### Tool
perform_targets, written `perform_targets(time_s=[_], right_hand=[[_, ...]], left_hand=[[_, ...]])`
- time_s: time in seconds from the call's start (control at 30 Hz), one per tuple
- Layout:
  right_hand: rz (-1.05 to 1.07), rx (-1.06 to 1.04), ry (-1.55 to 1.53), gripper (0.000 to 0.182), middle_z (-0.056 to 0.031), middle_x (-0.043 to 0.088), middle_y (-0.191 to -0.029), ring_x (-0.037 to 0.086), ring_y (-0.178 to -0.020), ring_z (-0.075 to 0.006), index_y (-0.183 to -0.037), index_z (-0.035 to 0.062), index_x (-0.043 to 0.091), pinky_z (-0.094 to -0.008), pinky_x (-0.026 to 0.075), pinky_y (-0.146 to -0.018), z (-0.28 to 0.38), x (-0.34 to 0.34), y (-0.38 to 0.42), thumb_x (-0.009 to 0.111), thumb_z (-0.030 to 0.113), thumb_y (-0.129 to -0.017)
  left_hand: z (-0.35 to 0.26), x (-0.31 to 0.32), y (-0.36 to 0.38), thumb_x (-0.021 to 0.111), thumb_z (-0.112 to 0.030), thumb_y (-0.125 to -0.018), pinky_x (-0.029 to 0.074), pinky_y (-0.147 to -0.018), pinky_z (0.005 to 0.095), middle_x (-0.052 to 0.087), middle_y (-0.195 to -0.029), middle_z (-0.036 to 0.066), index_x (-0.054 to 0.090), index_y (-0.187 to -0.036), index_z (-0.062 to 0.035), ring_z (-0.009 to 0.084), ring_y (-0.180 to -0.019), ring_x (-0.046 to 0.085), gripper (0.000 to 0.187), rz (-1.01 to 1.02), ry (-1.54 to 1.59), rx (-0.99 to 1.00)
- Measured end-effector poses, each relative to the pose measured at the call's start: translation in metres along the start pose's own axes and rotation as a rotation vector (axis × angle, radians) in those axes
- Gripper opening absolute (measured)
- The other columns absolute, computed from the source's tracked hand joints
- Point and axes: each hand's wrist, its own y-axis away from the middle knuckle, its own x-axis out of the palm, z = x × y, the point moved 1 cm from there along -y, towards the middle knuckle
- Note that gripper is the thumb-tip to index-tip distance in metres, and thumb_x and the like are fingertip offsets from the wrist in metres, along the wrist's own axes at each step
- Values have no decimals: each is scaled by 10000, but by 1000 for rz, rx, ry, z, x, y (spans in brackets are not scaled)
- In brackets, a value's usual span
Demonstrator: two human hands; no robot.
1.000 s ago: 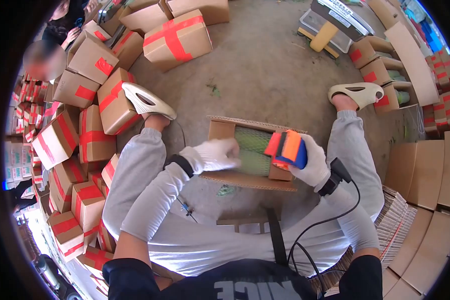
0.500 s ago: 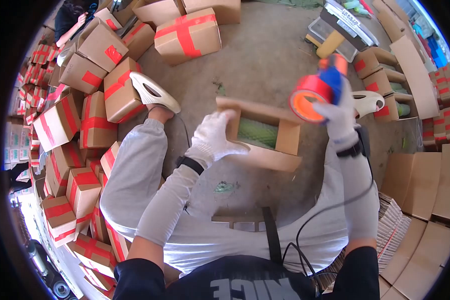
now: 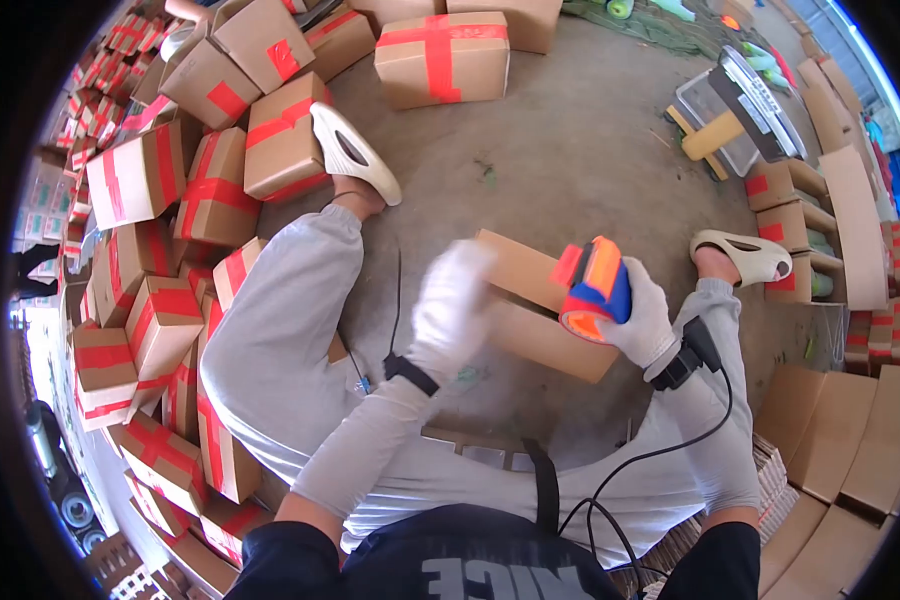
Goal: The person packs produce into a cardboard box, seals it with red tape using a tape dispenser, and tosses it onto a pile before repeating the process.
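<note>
A small brown cardboard box (image 3: 555, 345) stands on the floor between my legs, its long top flaps folded inward with a dark gap between them. At its left end is my gloved left hand (image 3: 455, 305), its fingers smeared by motion. My gloved right hand (image 3: 645, 318) is wrapped round an orange and blue tape dispenser (image 3: 602, 285) with red tape, which overlaps the right end of the box in this view. Whatever lies inside the box is hidden by the flaps.
Taped boxes (image 3: 210, 180) are piled at the left, and another taped box (image 3: 442, 62) stands ahead. Open boxes (image 3: 795, 200) holding green produce are on the right, near a scale (image 3: 740, 110). Flattened cardboard (image 3: 820, 430) lies at lower right. A cable (image 3: 660, 450) runs from my right wrist.
The box's flaps have folded inward, covering the green contents. My right hand has brought the tape dispenser down and left over the box. The view has shifted.
</note>
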Motion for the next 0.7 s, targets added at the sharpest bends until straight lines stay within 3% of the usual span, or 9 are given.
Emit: perform_targets(time_s=[0.07, 0.2, 0.3, 0.33, 0.4, 0.5, 0.53, 0.6, 0.7], right_hand=[[35, -44, 157, 656, -209, 722, -1086, 707, -1029, -413, -1301, 67, 585, -455, 569, -902, 17, 10, 6, 829, 210, -709], [-36, -191, 282, 581, -185, 728, -999, 710, -942, -419, -1259, 104, 621, -472, 584, -818, 23, 22, 3, 812, 184, -716], [-52, -269, 266, 544, -173, 727, -977, 713, -920, -410, -1219, 102, 640, -464, 586, -791, 24, 24, 1, 809, 163, -705], [-57, -290, 270, 530, -171, 727, -974, 714, -916, -404, -1200, 100, 648, -461, 586, -785, 16, 28, 8, 810, 157, -699], [-37, -270, 300, 512, -168, 726, -967, 715, -900, -401, -1174, 86, 653, -452, 587, -775, 20, 29, 14, 803, 145, -688], [-53, -285, 347, 510, -163, 729, -966, 716, -901, -398, -1176, 78, 652, -455, 587, -775, 25, 34, 15, 795, 145, -691], [-42, -287, 367, 509, -163, 730, -969, 716, -904, -398, -1179, 76, 651, -457, 587, -776, 27, 34, 14, 791, 148, -695], [-7, -271, 424, 515, -172, 731, -980, 717, -913, -402, -1192, 72, 641, -465, 585, -779, 36, 35, 10, 803, 168, -712], [86, -221, 512, 534, -187, 732, -986, 718, -921, -410, -1214, 71, 626, -476, 583, -781, 60, 34, 0, 828, 213, -740]], left_hand=[[-10, 31, 0, 706, -251, -913, 348, -1200, 546, 491, -1563, 167, 497, -1499, -86, 371, -1440, 460, 644, 213, -320, 20], [-12, 32, -14, 610, -336, -999, 332, -1213, 521, 524, -1559, 132, 523, -1499, -86, 315, -1453, 460, 566, 206, -399, 27], [-18, 14, -4, 564, -376, -1048, 332, -1220, 479, 546, -1540, 131, 504, -1511, -59, 296, -1442, 482, 564, 281, 108, -346], [-33, 26, 5, 508, -441, -1093, 367, -1201, 435, 615, -1457, 157, 559, -1433, 1, 269, -1376, 553, 560, -22, 868, -698], [-32, 67, 23, 500, -487, -1100, 428, -1148, 406, 675, -1352, 148, 621, -1340, 27, 231, -1286, 612, 579, -173, 2062, -1162], [-79, 38, -6, 576, -440, -1082, 491, -1056, 364, 683, -1286, 110, 647, -1296, 29, 205, -1187, 638, 520, -12, 1932, -967], [-77, 43, -8, 582, -274, -1085, 463, -1079, 346, 698, -1255, 64, 679, -1252, -24, 182, -1170, 638, 317, -85, 1952, -992], [-75, 30, -14, 643, -275, -1060, 551, -905, 331, 752, -1065, 78, 734, -1149, 14, 175, -965, 697, 316, -175, 1513, -945], [-44, 5, -22, 648, -253, -1050, 551, -819, 325, 759, -909, 61, 760, -1019, 25, 138, -851, 684, 301, -226, 981, -897]])
